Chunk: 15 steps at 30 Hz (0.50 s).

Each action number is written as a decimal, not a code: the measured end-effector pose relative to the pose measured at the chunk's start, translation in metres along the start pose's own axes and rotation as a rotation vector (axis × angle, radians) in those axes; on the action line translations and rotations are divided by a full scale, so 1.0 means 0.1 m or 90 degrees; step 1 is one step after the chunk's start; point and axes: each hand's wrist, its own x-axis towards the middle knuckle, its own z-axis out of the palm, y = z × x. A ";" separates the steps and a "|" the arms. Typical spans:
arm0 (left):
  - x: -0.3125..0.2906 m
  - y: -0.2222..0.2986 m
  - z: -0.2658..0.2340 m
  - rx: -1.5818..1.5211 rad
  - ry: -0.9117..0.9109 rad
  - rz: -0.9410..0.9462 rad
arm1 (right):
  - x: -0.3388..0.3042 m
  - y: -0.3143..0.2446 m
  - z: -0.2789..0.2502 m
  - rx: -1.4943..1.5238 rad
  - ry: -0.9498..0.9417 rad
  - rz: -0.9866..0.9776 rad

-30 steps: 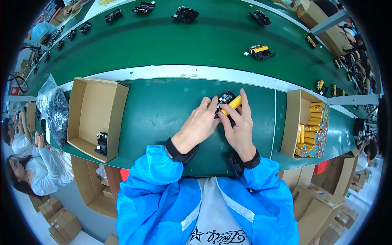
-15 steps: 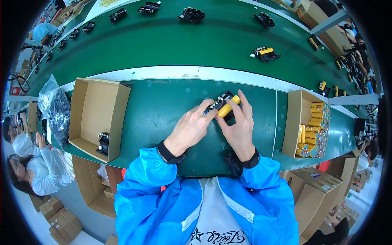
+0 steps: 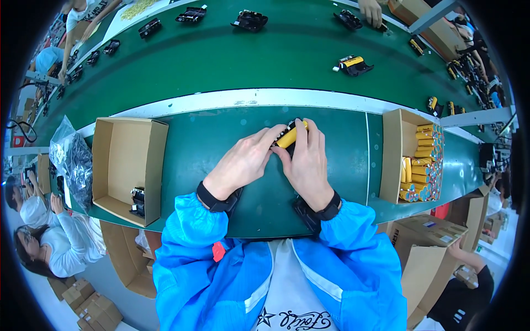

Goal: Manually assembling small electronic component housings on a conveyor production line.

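My left hand point(image 3: 243, 163) and my right hand point(image 3: 307, 165) meet over the green table, both closed around one small black holder with a yellow cylindrical battery point(image 3: 290, 135) in it. The battery pokes out between my fingertips, tilted up to the right. Most of the black holder is hidden by my fingers. Both wrists wear black bands below blue sleeves.
An open cardboard box point(image 3: 126, 165) at my left holds a black holder point(image 3: 137, 201). At my right stands a box of yellow batteries point(image 3: 418, 163). Beyond the white rail, the green conveyor point(image 3: 232, 60) carries several black holders, one with a battery point(image 3: 353, 64). Other people's hands work at the far edge.
My hands with the holder and battery have stayed in about the same spot, my fingers closing tighter over it. The holder on the belt has drifted slightly to the right.
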 end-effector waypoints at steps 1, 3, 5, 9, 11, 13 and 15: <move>0.01 0.00 -0.01 0.002 -0.001 0.008 | 0.00 0.01 -0.01 -0.001 0.003 0.002; 0.04 0.04 -0.04 -0.015 -0.018 -0.009 | 0.00 0.05 -0.01 0.029 -0.002 -0.009; 0.06 0.09 -0.06 -0.050 -0.050 -0.050 | -0.03 0.09 -0.01 0.042 -0.003 -0.012; 0.18 0.14 0.04 -0.097 -0.035 -0.073 | -0.07 0.16 0.02 0.075 0.036 -0.054; 0.25 0.12 0.15 -0.078 -0.024 -0.098 | -0.06 0.21 0.02 0.077 0.046 -0.075; 0.31 0.09 0.25 -0.042 -0.001 -0.151 | -0.06 0.24 0.01 0.077 0.052 -0.083; 0.35 0.09 0.28 -0.046 -0.008 -0.172 | -0.06 0.26 0.00 0.088 0.040 -0.081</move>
